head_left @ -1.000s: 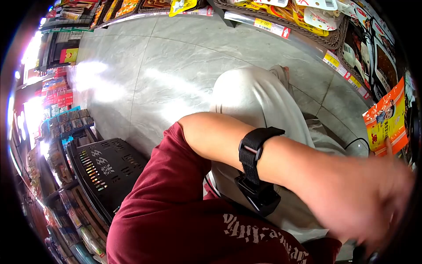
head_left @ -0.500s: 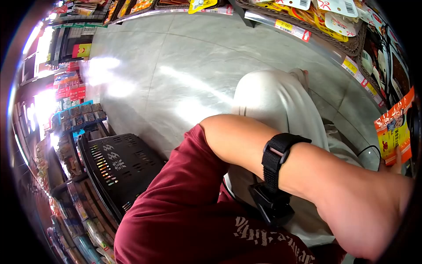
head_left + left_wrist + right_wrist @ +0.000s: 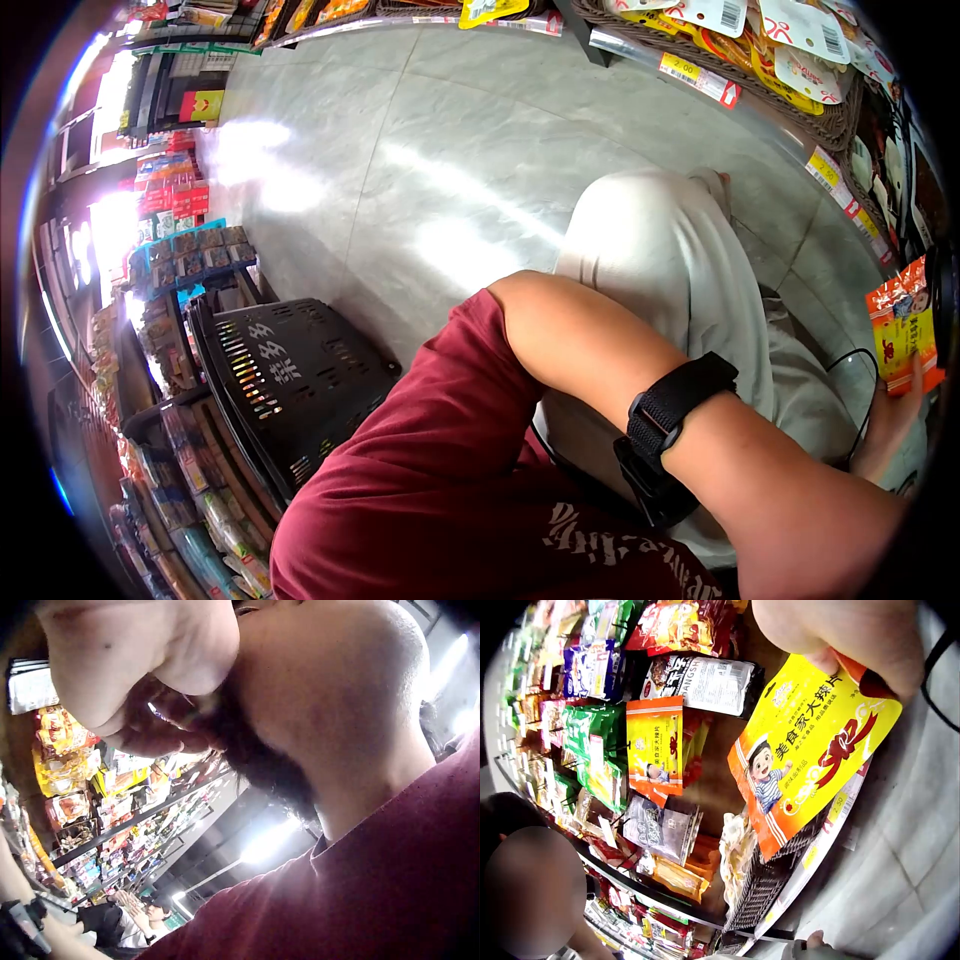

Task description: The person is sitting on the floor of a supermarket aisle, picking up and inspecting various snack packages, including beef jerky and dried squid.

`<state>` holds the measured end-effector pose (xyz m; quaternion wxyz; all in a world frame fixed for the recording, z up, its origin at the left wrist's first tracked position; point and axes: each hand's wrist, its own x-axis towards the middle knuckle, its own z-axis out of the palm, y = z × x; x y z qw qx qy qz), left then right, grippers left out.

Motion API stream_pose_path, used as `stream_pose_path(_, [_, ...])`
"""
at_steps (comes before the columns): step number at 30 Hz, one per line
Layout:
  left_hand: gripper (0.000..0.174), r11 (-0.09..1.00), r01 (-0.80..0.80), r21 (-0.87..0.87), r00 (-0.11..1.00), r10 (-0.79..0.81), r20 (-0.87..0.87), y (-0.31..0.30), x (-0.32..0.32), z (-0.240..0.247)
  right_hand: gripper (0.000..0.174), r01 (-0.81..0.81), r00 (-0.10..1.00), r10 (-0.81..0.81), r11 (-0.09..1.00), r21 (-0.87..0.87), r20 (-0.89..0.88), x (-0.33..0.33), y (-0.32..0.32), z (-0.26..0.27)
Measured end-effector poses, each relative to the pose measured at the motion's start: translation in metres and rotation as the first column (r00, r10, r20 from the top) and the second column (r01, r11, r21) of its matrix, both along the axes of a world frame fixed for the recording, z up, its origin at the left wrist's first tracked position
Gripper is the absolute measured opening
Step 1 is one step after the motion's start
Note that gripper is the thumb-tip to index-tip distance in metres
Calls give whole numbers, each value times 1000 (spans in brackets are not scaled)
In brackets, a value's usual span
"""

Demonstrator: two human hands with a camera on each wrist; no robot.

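Note:
An orange and yellow packet (image 3: pixel 905 330) is in my right hand (image 3: pixel 892 420) at the right edge of the head view. In the right wrist view, the packet (image 3: pixel 810 750) hangs printed side out, its upper corner gripped by my right hand (image 3: pixel 847 634). My left forearm crosses my body, and its hand lies outside the head view. The left wrist view has my left hand (image 3: pixel 142 667) raised beside my chin and neck, fingers bent; what they touch is partly hidden.
A black basket (image 3: pixel 310 360) stands on the grey floor (image 3: pixel 480 130) at left. Shelves of packets line the left side; a wicker basket (image 3: pixel 835 125) of packets is upper right. A similar packet (image 3: pixel 652 742) hangs on the rack. Another person (image 3: pixel 139 922) is behind.
My left hand has gone from beside the packet out of the head view at lower right. The packet, still in my right hand, sits slightly farther right and lower, as the whole view has shifted.

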<state>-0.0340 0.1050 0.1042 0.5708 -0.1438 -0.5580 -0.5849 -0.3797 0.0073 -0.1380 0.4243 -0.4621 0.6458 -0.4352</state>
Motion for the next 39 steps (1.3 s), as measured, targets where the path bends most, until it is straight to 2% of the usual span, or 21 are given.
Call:
stream_pose_path(3, [22,997,34,75,999,-33,-9,17,-2,-3,63,-13,1000,13,1000,-17,-9,-4,-5,4])
stream_pose_path(5, [21,985,68,157,998,-66,-17,11,-7,-9,69,99,995,-98,986,137,-14,1,-11,11])
stream_pose_path(7, [21,880,420,-223,903,-381,198,-28,0,-13,68,66,998,-66,993,95,-5,-7,-17,2])
stream_pose_path(8, [21,875,423,-236,903,-384,193,-19,0,-13,67,27,1000,-27,998,63,5,-12,-18,-3])
stream_pose_path(10, [24,988,152,31,949,-155,275,6,9,-22,56,72,982,-84,994,78,171,-2,-17,2])
stream_pose_path(12, [31,969,248,-17,894,-222,390,-14,16,-33,45,177,737,-305,948,263,604,21,-20,21])
stream_pose_path(15, [15,991,-22,135,864,-49,501,-44,24,-48,38,131,716,-263,960,246,647,56,-17,43])
stream_pose_path(16, [16,998,-37,46,806,2,592,-44,10,-70,37,76,696,-225,967,242,682,54,-14,41])
stream_pose_path(17, [17,971,-63,230,790,-92,606,-60,30,-60,35,-12,872,-39,995,101,488,39,-7,25])
stream_pose_path(18, [18,958,-86,273,736,-124,666,-70,33,-58,34,19,559,-250,957,289,791,57,-12,41])
stream_pose_path(22, [17,874,-352,336,668,-16,744,-96,45,-77,33,55,599,-140,989,134,789,80,-10,53])
stream_pose_path(23, [20,865,-459,200,639,165,751,-101,47,-83,33,78,585,-158,987,138,796,84,-10,55])
stream_pose_path(24, [23,823,-507,257,628,148,764,-106,50,-75,32,100,571,-173,985,141,803,85,-9,58])
stream_pose_path(26, [32,759,-651,27,459,365,810,-123,60,-62,31,135,568,-169,985,111,806,95,-4,72])
stream_pose_path(29, [36,759,-650,29,454,358,816,-146,59,-46,33,143,569,-139,987,68,811,109,2,92])
stream_pose_path(31, [44,764,-616,-191,122,332,935,-155,54,-38,35,143,594,-136,988,63,793,117,5,108])
stream_pose_path(32, [44,764,-616,-190,132,338,932,-163,54,-44,35,146,602,-132,988,54,788,119,6,110])
stream_pose_path(34, [44,926,-352,134,263,-39,964,-176,52,-51,38,160,575,-138,986,54,806,123,5,113])
stream_pose_path(36, [36,960,-260,108,207,-54,977,-177,55,-55,40,159,590,-130,986,43,797,126,8,115])
stream_pose_path(38, [51,927,-367,80,409,84,909,-174,51,-96,41,135,628,-86,991,0,773,126,10,111])
stream_pose_path(39, [51,927,-365,88,421,80,904,-174,51,-103,42,128,638,-86,992,5,766,125,9,108])
